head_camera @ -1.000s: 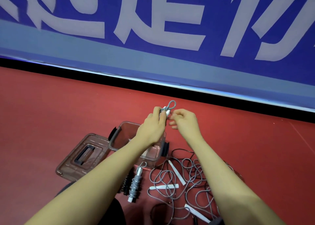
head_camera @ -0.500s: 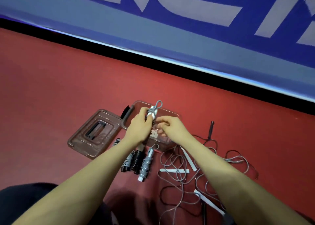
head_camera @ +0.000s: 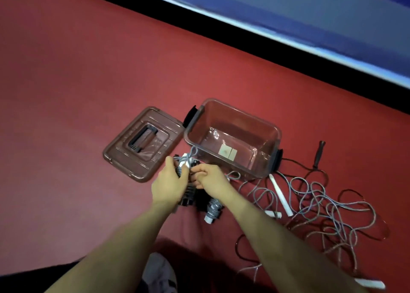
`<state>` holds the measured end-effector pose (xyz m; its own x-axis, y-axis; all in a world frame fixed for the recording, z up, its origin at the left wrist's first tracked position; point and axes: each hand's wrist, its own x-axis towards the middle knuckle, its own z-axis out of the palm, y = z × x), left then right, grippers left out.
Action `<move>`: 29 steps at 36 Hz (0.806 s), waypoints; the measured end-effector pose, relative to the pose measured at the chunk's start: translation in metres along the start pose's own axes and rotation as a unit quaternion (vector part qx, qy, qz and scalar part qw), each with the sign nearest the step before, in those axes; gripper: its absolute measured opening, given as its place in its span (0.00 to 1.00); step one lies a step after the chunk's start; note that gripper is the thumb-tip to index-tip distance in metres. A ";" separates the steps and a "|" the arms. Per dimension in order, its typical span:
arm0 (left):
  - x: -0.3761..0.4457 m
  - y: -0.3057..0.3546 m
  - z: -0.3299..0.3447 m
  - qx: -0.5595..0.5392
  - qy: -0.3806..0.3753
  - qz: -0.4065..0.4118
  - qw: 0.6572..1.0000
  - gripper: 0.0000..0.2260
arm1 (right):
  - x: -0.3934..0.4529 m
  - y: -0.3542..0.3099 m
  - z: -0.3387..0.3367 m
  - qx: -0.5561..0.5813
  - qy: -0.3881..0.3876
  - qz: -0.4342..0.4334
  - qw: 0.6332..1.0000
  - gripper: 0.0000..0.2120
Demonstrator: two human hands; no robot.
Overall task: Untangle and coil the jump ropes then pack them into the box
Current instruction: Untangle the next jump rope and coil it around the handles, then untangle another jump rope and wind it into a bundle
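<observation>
My left hand (head_camera: pixel 170 183) grips a coiled grey jump rope (head_camera: pixel 186 159) with white handles, a small loop sticking up from it. My right hand (head_camera: pixel 209 177) pinches the cord of that coil from the right. Both hands hover just in front of the clear brown box (head_camera: pixel 233 115), which stands open with only two small labels inside. Under my hands lie coiled ropes: black ones (head_camera: pixel 195 198) and a grey one with a white handle end (head_camera: pixel 212 211). To the right a tangle of grey and black ropes (head_camera: pixel 328 208) spreads over the red floor, with white handles (head_camera: pixel 280 193) among it.
The box lid (head_camera: pixel 142 144) lies flat, handle up, left of the box. A black handle (head_camera: pixel 319 154) lies right of the box. A black strip and blue wall run along the far edge of the floor. My shoe (head_camera: pixel 158 272) shows at the bottom.
My hands have come down and toward me with the grey coil, from above the box to in front of its near left corner. My view has tipped further down.
</observation>
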<state>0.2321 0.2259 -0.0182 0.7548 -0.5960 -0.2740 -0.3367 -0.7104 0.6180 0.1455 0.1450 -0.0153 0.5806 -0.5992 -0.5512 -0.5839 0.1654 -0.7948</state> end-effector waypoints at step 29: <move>0.045 -0.026 0.047 0.075 0.000 0.025 0.997 0.11 | 0.053 0.050 0.016 -0.124 0.046 -0.024 0.991 0.14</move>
<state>0.2481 0.2002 -0.0810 0.7347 -0.6321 -0.2463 -0.4539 -0.7279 0.5139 0.1562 0.1342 -0.0883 0.5638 -0.6717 -0.4806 -0.6851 -0.0554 -0.7263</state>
